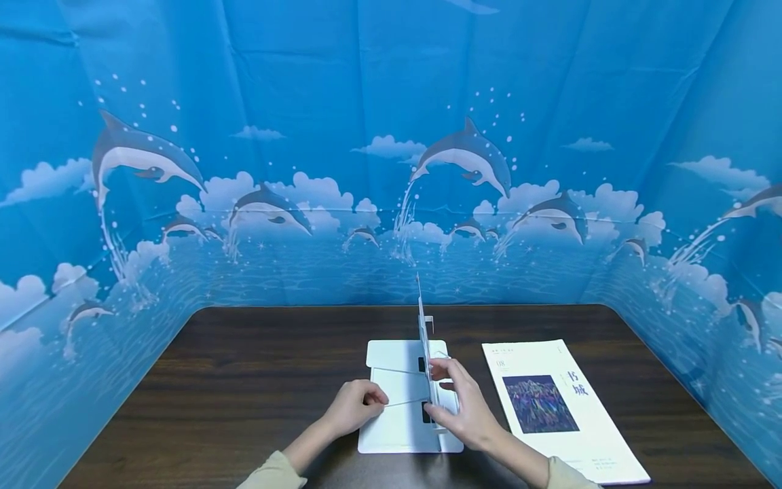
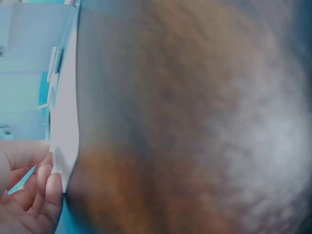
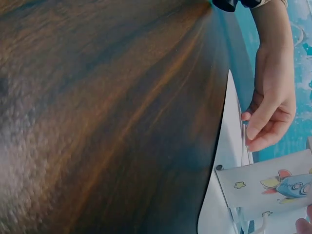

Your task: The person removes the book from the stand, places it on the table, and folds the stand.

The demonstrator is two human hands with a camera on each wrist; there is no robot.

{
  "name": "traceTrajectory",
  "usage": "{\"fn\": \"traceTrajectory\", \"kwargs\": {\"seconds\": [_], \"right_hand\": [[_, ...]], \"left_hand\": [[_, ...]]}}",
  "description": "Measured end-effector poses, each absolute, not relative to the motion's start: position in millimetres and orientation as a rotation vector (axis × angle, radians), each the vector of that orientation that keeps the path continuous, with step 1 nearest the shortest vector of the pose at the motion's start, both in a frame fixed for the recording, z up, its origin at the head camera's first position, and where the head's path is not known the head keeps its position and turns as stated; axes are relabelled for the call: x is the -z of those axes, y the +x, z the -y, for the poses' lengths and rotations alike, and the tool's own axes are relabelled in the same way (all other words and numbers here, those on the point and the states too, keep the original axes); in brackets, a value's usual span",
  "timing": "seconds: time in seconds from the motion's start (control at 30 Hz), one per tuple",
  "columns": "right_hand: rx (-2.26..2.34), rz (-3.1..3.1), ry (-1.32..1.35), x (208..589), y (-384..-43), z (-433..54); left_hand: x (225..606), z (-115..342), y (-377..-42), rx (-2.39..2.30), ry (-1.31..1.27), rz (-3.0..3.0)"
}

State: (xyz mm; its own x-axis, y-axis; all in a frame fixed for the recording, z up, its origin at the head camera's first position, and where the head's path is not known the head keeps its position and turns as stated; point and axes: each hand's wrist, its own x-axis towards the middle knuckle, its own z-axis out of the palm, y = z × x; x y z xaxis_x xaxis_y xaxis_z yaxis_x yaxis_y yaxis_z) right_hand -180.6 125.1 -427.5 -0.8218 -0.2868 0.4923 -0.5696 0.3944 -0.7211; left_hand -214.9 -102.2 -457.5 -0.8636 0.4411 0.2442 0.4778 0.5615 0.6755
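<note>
A white folding book stand lies on the table, its flat base down and its thin panel upright, seen nearly edge-on. My left hand is over the base's left side and pinches the end of a thin wire support between thumb and fingers. In the left wrist view, the left hand is beside the base's white edge. My right hand grips the upright panel from the right. A printed rocket shows in the right wrist view, where only right fingertips appear.
To the right lies a white magazine with a dark picture on its cover. The dark wooden table is bordered by a blue dolphin-print curtain behind and at both sides.
</note>
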Motion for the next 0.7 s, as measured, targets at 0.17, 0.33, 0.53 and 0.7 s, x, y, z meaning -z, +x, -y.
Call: {"fn": "traceTrajectory", "kwargs": {"seconds": [0.17,0.33,0.53,0.7], "right_hand": [[-1.388,2.332,0.754,429.1,-180.5,-122.1],[-1.401,2.337,0.736,429.9,-180.2,-118.8],[-1.416,2.346,0.715,428.6,-179.1,-114.4],[-1.399,2.369,0.684,427.5,-178.4,-111.0]], "left_hand": [[450.4,105.6,-215.0,1.331,-0.822,2.787],[437.9,109.2,-213.8,1.491,-0.797,2.821],[413.3,111.6,-207.7,1.66,-0.755,2.7],[391.8,113.8,-200.3,1.764,-0.73,2.596]]}}
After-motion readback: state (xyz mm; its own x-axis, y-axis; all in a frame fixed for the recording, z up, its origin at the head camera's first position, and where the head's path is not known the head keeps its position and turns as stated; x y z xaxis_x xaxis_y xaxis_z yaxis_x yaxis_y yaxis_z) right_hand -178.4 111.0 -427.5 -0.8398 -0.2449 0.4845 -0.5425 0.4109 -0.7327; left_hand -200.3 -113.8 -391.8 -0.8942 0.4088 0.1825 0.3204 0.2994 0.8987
